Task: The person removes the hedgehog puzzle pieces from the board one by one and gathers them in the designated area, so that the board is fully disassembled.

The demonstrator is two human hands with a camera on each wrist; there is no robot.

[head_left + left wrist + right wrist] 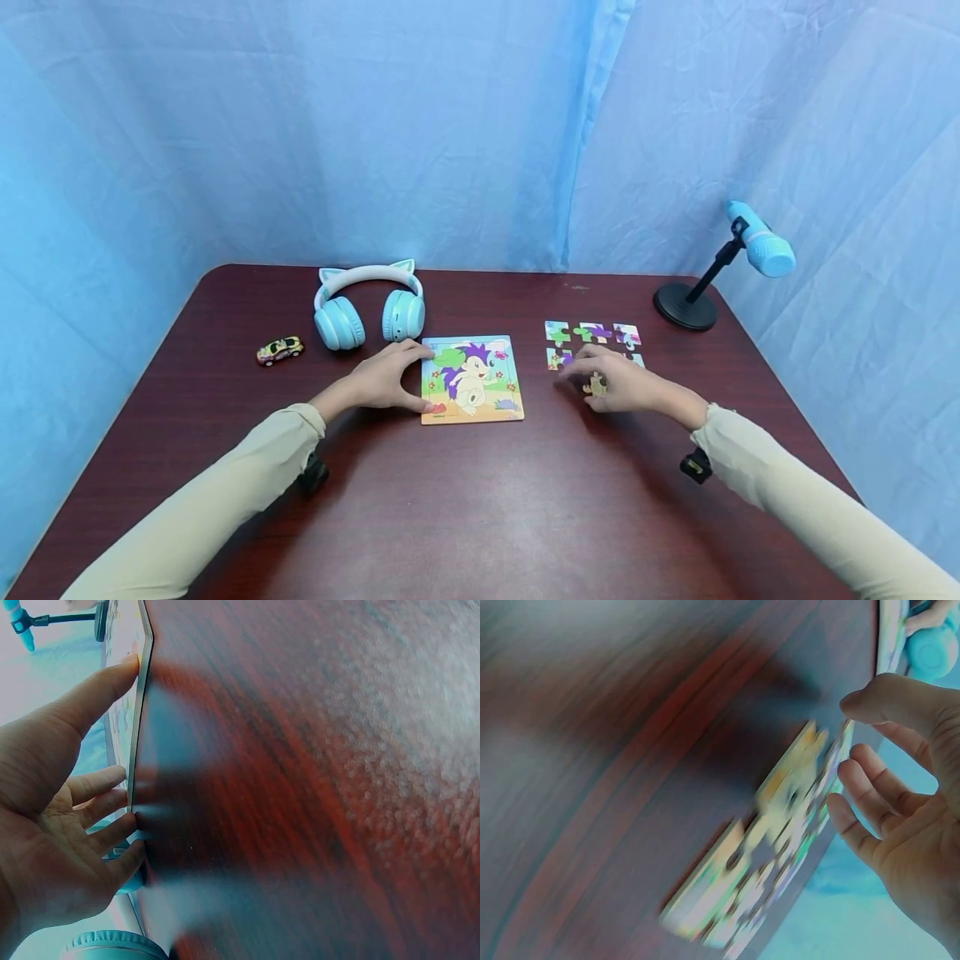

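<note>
A square puzzle board (pixel 472 392) with a purple-haired hedgehog picture lies flat at the middle of the table. Along its left edge rests my left hand (pixel 384 379), thumb near the lower corner and fingers toward the upper one. The left wrist view has the thumb and straight fingertips right at the board's edge (pixel 139 712). My right hand (pixel 628 385) hovers over several loose puzzle pieces (pixel 557 332), laid out in rows and partly hidden beneath it. In the right wrist view its thumb and fingers stand apart above the pieces (pixel 789 784), holding nothing.
Light blue cat-ear headphones (pixel 405 315) lie behind my left hand, with a small toy car (pixel 280 351) left of them. At the back right a blue microphone (pixel 768 252) leans on a black round-based stand (pixel 686 307). Blue curtains surround the dark red wooden table (pixel 465 508).
</note>
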